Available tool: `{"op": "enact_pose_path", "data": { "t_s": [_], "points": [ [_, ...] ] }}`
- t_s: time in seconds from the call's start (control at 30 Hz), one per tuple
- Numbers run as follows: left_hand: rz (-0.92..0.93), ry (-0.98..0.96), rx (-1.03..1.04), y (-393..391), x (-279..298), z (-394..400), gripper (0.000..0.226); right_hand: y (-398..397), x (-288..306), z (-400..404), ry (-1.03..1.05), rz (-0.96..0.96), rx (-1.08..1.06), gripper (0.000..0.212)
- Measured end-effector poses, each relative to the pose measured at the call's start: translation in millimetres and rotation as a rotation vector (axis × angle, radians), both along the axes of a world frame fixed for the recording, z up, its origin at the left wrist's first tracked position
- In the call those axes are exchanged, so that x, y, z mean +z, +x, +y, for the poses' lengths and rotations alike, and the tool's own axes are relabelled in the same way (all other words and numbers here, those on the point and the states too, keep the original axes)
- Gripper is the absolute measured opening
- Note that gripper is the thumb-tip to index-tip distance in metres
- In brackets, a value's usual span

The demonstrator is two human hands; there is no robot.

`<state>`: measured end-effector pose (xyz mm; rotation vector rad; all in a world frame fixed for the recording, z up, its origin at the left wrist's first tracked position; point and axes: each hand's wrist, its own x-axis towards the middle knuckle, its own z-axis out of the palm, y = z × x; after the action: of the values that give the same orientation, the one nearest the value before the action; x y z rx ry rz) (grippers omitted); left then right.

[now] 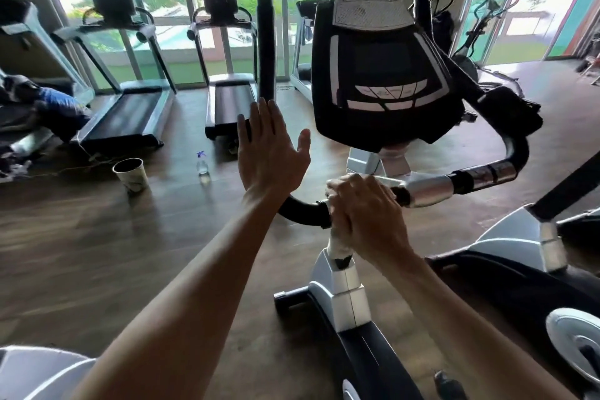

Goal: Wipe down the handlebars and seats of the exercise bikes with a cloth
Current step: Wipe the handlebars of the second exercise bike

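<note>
A person's right hand point(363, 214) grips the exercise bike's handlebar point(431, 188) at its centre, no cloth visible, while the flat, empty left hand point(271, 153) risks bumping the upright handle point(265, 42).

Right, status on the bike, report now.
Left hand open, raised by the upright bar. Right hand has its grip on the handlebar; cloth not visible. Console overhangs the bar; spray bottle and cup on floor.
</note>
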<state>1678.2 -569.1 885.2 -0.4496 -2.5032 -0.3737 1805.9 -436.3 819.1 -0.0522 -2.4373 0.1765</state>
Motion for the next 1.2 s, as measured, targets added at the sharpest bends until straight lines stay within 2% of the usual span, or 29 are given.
{"op": "enact_pose_path", "data": {
  "t_s": [0.07,0.13,0.2,0.3,0.4,0.47,0.63,0.73,0.8,0.87,0.97,1.07,1.13,1.2],
  "points": [
    [0.007,0.013,0.009,2.5,-3.1,1.8,0.087,3.5,6.6,24.2,0.019,-0.049,0.030,0.040],
    [0.007,0.033,0.017,5.5,-6.2,4.5,0.085,-1.9,19.8,45.9,-0.082,-0.136,-0.016,0.041],
    [0.010,0.062,0.021,9.5,-8.6,6.7,0.081,-10.4,26.6,47.3,-0.140,-0.189,-0.102,0.034],
    [0.051,0.047,0.044,11.3,-8.8,8.9,0.075,-15.2,21.6,24.4,-0.058,-0.168,-0.181,0.034],
    [0.081,0.024,0.046,10.3,-10.6,6.9,0.074,3.0,4.9,41.4,0.024,-0.101,0.095,0.043],
    [0.100,0.019,0.046,10.6,-12.1,6.9,0.074,11.5,5.4,66.6,0.001,-0.098,0.167,0.042],
    [0.086,0.042,0.059,11.6,-10.9,10.2,0.076,-12.4,21.1,45.9,-0.103,-0.131,-0.178,0.032],
    [0.094,0.047,0.049,11.7,-10.5,11.1,0.074,-21.2,24.0,5.2,0.011,-0.161,-0.257,0.030],
    [0.115,0.042,0.043,9.2,-10.8,8.9,0.072,-20.6,14.9,-28.0,0.088,-0.133,-0.207,0.030],
    [0.153,0.006,0.005,6.4,-13.7,1.4,0.072,-15.4,4.4,-44.6,0.063,-0.075,-0.035,0.033],
    [0.192,-0.073,-0.073,4.8,-19.0,-12.1,0.071,-7.9,1.7,-6.0,0.098,-0.036,0.112,0.039],
    [0.196,-0.097,-0.082,8.7,-20.1,-14.0,0.068,-6.2,12.5,37.9,-0.053,-0.089,-0.033,0.045],
    [0.182,-0.077,-0.076,11.1,-20.1,-10.1,0.066,-9.5,14.3,36.3,-0.130,-0.070,-0.144,0.043],
    [0.175,-0.045,-0.071,12.8,-20.6,-7.6,0.066,-12.3,13.8,16.3,-0.106,-0.066,-0.214,0.042]
  ]
}}
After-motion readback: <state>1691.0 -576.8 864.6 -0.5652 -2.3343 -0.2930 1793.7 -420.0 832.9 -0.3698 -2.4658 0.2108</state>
